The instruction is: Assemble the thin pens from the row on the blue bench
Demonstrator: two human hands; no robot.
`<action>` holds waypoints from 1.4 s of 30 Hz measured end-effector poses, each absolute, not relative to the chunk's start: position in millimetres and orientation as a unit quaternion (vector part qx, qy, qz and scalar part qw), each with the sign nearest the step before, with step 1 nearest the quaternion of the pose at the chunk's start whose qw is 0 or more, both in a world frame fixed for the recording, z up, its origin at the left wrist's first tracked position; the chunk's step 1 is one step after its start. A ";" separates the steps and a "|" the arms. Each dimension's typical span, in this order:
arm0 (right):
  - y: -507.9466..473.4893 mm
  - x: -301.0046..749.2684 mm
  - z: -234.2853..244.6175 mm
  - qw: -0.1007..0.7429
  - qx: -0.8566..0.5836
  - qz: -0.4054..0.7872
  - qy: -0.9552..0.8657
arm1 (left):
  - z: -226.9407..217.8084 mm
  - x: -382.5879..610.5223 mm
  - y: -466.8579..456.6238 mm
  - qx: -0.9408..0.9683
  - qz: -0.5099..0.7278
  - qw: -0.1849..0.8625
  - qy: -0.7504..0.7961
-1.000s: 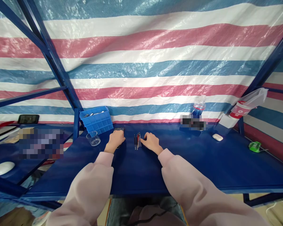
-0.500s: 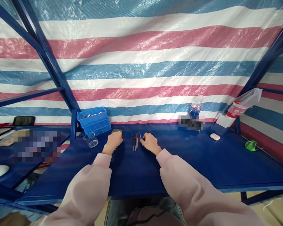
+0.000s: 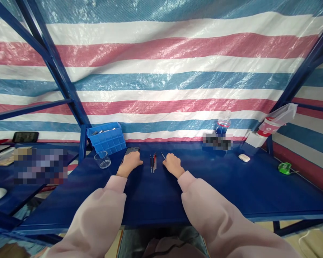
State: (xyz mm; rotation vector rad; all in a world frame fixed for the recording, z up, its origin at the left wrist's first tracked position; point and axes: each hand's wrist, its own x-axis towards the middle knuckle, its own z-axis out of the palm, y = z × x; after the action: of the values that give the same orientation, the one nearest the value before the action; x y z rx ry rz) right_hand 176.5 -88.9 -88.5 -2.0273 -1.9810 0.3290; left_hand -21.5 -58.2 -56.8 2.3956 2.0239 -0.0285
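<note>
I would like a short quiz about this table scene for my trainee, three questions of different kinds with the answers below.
1. Which things lie on the table between the left hand and the right hand?
a) scissors
b) slim sticks like pens or refills
c) a ruler

2. True or false: the clear cup stands nearer to the left hand than to the right hand.

3. Fill in: one more pen-like stick is held in the ____ hand.

Key: 1. b; 2. true; 3. right
</note>
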 end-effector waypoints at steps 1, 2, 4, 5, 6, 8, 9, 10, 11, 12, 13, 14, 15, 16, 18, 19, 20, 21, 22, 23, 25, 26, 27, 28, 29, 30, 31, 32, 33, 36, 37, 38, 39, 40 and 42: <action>-89.6 176.3 -87.5 0.143 -0.704 0.116 -0.686 | -56.4 -20.4 -58.9 0.764 -0.011 0.001 0.645; -90.2 176.2 -86.7 0.143 -0.704 0.118 -0.685 | -56.2 -19.4 -59.6 0.764 -0.012 -0.001 0.645; -90.8 176.3 -86.1 0.146 -0.705 0.124 -0.682 | -56.1 -17.7 -60.7 0.766 -0.011 -0.005 0.643; -90.7 176.6 -86.4 0.150 -0.706 0.126 -0.681 | -56.1 -16.9 -61.2 0.768 -0.010 -0.007 0.641; -90.4 176.9 -87.2 0.156 -0.705 0.127 -0.680 | -56.1 -16.2 -61.6 0.769 -0.008 -0.010 0.639; -89.0 177.7 -89.7 0.178 -0.701 0.126 -0.679 | -55.9 -14.7 -62.6 0.771 -0.005 -0.015 0.636; -88.1 178.1 -91.3 0.192 -0.698 0.124 -0.679 | -55.6 -14.0 -63.0 0.772 -0.003 -0.018 0.636; -87.1 178.5 -93.0 0.208 -0.693 0.124 -0.679 | -55.2 -13.2 -63.4 0.771 -0.002 -0.021 0.636; -86.1 178.7 -94.6 0.225 -0.688 0.126 -0.679 | -54.8 -12.5 -63.6 0.771 0.000 -0.024 0.637; -85.2 178.7 -96.0 0.243 -0.682 0.127 -0.679 | -54.3 -11.8 -63.7 0.770 0.004 -0.026 0.637; -84.4 178.6 -97.2 0.260 -0.675 0.128 -0.679 | -54.0 -11.3 -63.5 0.770 0.010 -0.029 0.637; -83.7 178.3 -98.2 0.277 -0.667 0.128 -0.680 | -53.8 -10.8 -63.3 0.771 0.019 -0.033 0.636; -83.2 178.0 -99.0 0.292 -0.659 0.127 -0.681 | -53.8 -10.4 -62.9 0.772 0.031 -0.038 0.633; -82.7 177.6 -99.6 0.308 -0.652 0.124 -0.682 | -54.1 -9.9 -62.4 0.774 0.045 -0.044 0.630; -81.7 176.6 -100.4 0.338 -0.640 0.114 -0.680 | -55.3 -8.8 -61.8 0.778 0.077 -0.064 0.620; -81.3 176.2 -100.7 0.355 -0.635 0.107 -0.678 | -56.1 -8.0 -61.7 0.780 0.093 -0.074 0.615; -80.9 175.8 -101.0 0.370 -0.630 0.098 -0.675 | -56.8 -7.0 -61.8 0.782 0.108 -0.084 0.608; -80.7 175.4 -101.1 0.382 -0.627 0.088 -0.673 | -57.4 -6.0 -62.1 0.784 0.120 -0.092 0.602; -80.7 175.1 -101.1 0.389 -0.625 0.078 -0.672 | -57.9 -4.9 -62.6 0.786 0.132 -0.099 0.596; -80.9 174.9 -100.9 0.389 -0.624 0.069 -0.674 | -58.2 -3.9 -63.1 0.789 0.142 -0.104 0.589; -82.3 174.8 -99.9 0.374 -0.624 0.053 -0.684 | -58.4 -2.2 -64.0 0.794 0.160 -0.108 0.577; -83.4 174.8 -99.1 0.362 -0.622 0.046 -0.693 | -58.4 -1.6 -64.4 0.795 0.169 -0.108 0.573; -84.7 174.9 -98.0 0.352 -0.619 0.040 -0.701 | -58.3 -1.2 -64.6 0.796 0.177 -0.109 0.569; -86.1 175.0 -96.9 0.343 -0.615 0.035 -0.709 | -58.2 -0.9 -64.8 0.796 0.185 -0.110 0.566; -87.5 175.0 -95.6 0.337 -0.611 0.032 -0.715 | -58.0 -0.7 -65.0 0.796 0.191 -0.110 0.564; -89.0 174.9 -94.3 0.332 -0.608 0.032 -0.720 | -57.7 -0.5 -65.3 0.795 0.196 -0.109 0.563; -90.3 174.8 -93.1 0.326 -0.607 0.033 -0.724 | -57.3 -0.3 -65.6 0.794 0.200 -0.107 0.564; -91.5 174.5 -91.8 0.319 -0.607 0.035 -0.727 | -56.9 0.0 -66.0 0.793 0.202 -0.105 0.565; -92.5 174.2 -90.7 0.311 -0.608 0.038 -0.729 | -56.3 0.3 -66.4 0.792 0.203 -0.101 0.566; -94.0 173.3 -88.6 0.285 -0.614 0.042 -0.735 | -55.1 1.1 -67.3 0.791 0.204 -0.097 0.569; -93.9 173.2 -88.5 0.280 -0.616 0.041 -0.735 | -54.9 1.2 -67.3 0.792 0.204 -0.099 0.567; -93.5 173.2 -88.8 0.278 -0.618 0.039 -0.735 | -54.9 1.2 -67.2 0.793 0.205 -0.103 0.564; -92.9 173.3 -89.5 0.279 -0.620 0.036 -0.733 | -55.1 1.1 -66.8 0.794 0.206 -0.108 0.561; -92.1 173.6 -90.4 0.282 -0.621 0.033 -0.730 | -55.5 0.9 -66.4 0.795 0.208 -0.114 0.558; -90.5 174.4 -92.8 0.289 -0.624 0.027 -0.725 | -56.2 0.4 -65.6 0.796 0.212 -0.123 0.553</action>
State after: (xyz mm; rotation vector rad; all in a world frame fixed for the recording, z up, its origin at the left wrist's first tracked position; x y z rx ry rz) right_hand 174.4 -90.5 -92.8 -1.6666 -1.9369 0.0712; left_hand 0.4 -65.6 -56.2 2.7185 1.8883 0.7242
